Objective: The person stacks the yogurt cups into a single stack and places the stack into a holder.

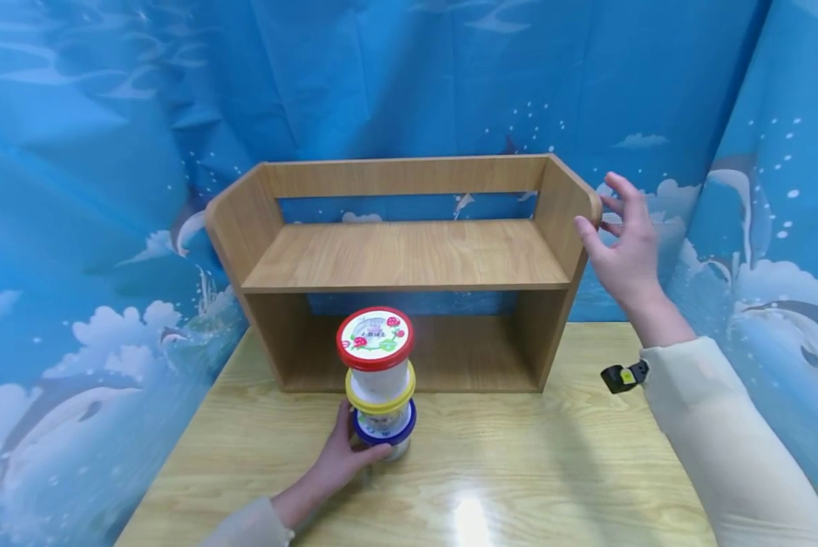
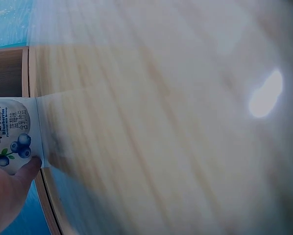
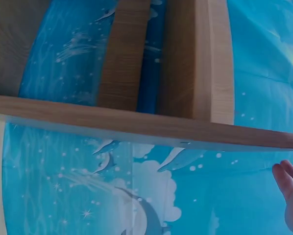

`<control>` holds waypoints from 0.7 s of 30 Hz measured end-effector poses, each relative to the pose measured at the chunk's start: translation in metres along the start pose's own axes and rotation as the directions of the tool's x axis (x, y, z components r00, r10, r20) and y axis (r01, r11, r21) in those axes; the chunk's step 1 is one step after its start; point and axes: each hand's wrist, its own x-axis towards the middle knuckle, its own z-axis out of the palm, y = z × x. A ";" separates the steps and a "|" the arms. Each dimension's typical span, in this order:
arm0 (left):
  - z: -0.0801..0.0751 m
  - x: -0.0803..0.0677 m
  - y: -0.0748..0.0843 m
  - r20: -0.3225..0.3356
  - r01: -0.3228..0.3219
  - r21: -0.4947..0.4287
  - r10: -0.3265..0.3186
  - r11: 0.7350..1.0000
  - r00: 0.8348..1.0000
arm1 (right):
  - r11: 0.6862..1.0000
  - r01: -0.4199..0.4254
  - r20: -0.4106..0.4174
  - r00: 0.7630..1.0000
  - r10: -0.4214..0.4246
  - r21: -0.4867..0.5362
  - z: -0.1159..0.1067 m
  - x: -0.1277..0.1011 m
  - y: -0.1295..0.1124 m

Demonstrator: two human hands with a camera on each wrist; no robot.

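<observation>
A stack of three white tubs stands on the table in front of the shelf: a red-lidded tub (image 1: 375, 342) on top, a yellow-lidded tub (image 1: 380, 393) in the middle, a blue-lidded tub (image 1: 385, 433) at the bottom. My left hand (image 1: 343, 460) grips the bottom tub, whose blueberry label (image 2: 12, 134) shows in the left wrist view beside my thumb (image 2: 24, 174). My right hand (image 1: 623, 239) is open with spread fingers, its thumb touching the right side panel of the wooden shelf (image 1: 409, 258). The right wrist view shows the shelf's boards (image 3: 136, 125) and my fingertips (image 3: 286, 178).
The shelf has a bare upper board and a bare lower bay, and it stands at the back of a light wooden table (image 1: 518, 463). A blue ocean-print curtain (image 1: 94, 152) hangs behind and on both sides.
</observation>
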 end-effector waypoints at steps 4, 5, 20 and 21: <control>0.000 -0.003 0.014 0.006 -0.010 -0.017 0.010 1.000 1.000 | 1.000 -0.030 0.040 0.999 0.030 0.004 0.003 0.001 0.005; 0.000 -0.004 0.019 0.008 -0.003 -0.020 0.004 1.000 1.000 | 0.999 -0.032 0.044 0.999 0.032 0.005 0.003 0.001 0.006; 0.001 0.002 -0.002 0.004 0.004 -0.028 -0.004 1.000 1.000 | 0.997 -0.073 0.062 0.995 0.072 0.005 0.004 0.005 0.011; 0.001 0.002 -0.002 0.004 0.006 -0.026 -0.006 1.000 1.000 | 0.997 -0.077 0.061 0.995 0.076 0.011 0.005 0.005 0.012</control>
